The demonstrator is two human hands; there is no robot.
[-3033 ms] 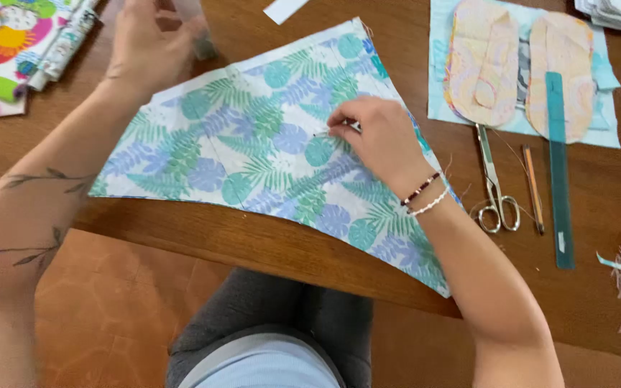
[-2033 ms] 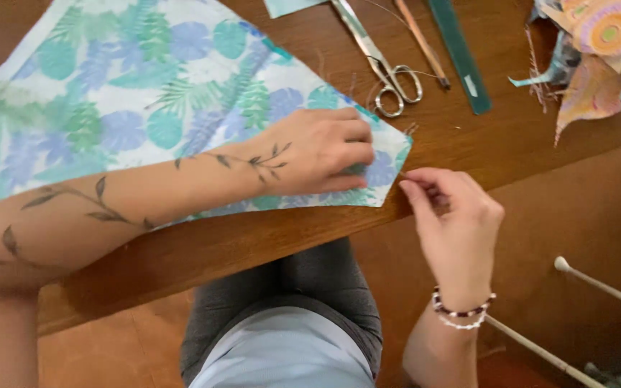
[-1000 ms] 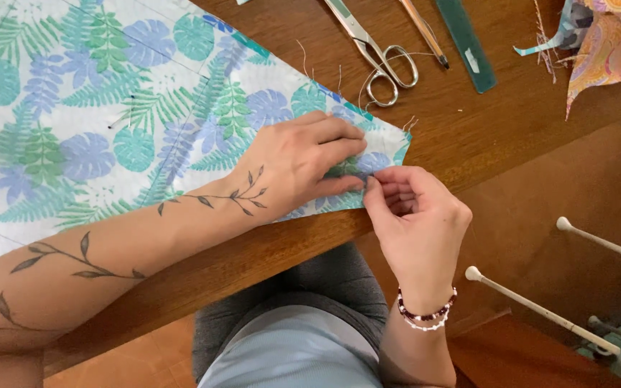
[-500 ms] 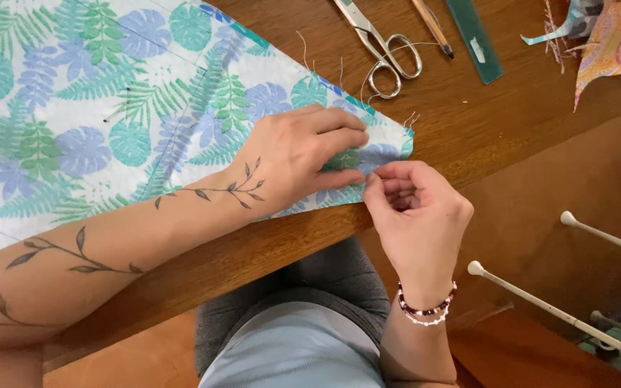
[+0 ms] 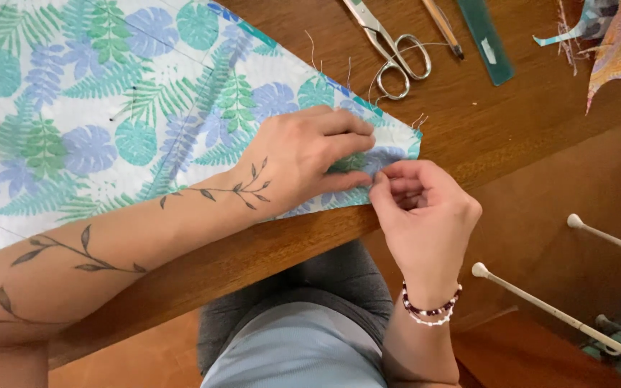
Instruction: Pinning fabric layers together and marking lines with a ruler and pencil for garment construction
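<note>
One leaf-print cloth (image 5: 109,122) lay across the table (image 5: 512,144), its corner at 3 o'clock by the edge. The left hand (image 5: 303,162) pressed flat on that corner, fingers spread. The right hand (image 5: 422,208) pinched the corner's hem. At 1 o'clock lay one pair of scissors (image 5: 389,47), one pencil (image 5: 441,27), one ruler (image 5: 486,39).
</note>
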